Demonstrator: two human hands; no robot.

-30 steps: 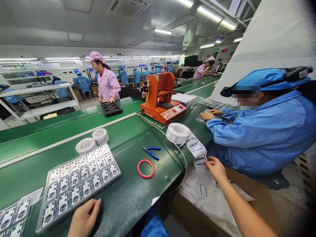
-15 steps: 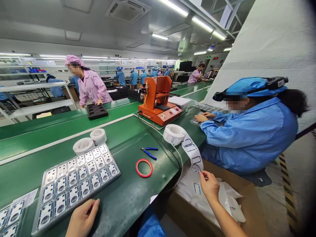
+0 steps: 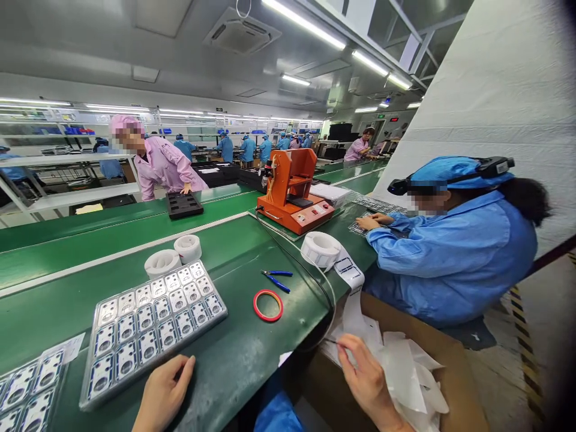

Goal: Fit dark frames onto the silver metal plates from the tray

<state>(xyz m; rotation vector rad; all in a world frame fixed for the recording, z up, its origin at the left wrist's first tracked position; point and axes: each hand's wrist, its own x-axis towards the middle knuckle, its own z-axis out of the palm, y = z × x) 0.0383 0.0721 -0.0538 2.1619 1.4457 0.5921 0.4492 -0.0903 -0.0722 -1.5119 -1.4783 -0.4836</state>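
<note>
Pinching a white backing strip (image 3: 355, 315) in the right hand (image 3: 364, 375) at 5 o'clock: thumb and fingers are closed on it above a cardboard carton (image 3: 407, 312). Thin dark tip shows past the fingers (image 3: 335, 341), too small to identify. Strip runs from a label roll (image 3: 320, 250) at 1 o'clock, over the edge of the green surface (image 3: 243, 342) and down to the hand, probably so spent liner falls straight into the carton, where loose white liner (image 3: 400, 378) is heaped. Left hand (image 3: 164, 393) at 7 o'clock is open, fingers loosely curled, gripping nothing, just beside a clear blister tray of metal-framed parts (image 3: 157, 312) at 11 o'clock. Placement looks reach-driven: tray by the left hand, roll by the right. Blue-handled pliers (image 3: 275, 281) and a red tape ring (image 3: 267, 306) lie between them, apart from both hands. Two white rolls (image 3: 173, 255) sit behind the tray. Co-worker in a blue smock (image 3: 450, 258) at 2 o'clock has both hands on a dark sheet (image 3: 366, 225), beside an orange bench machine (image 3: 297, 192) at 12 o'clock.
</note>
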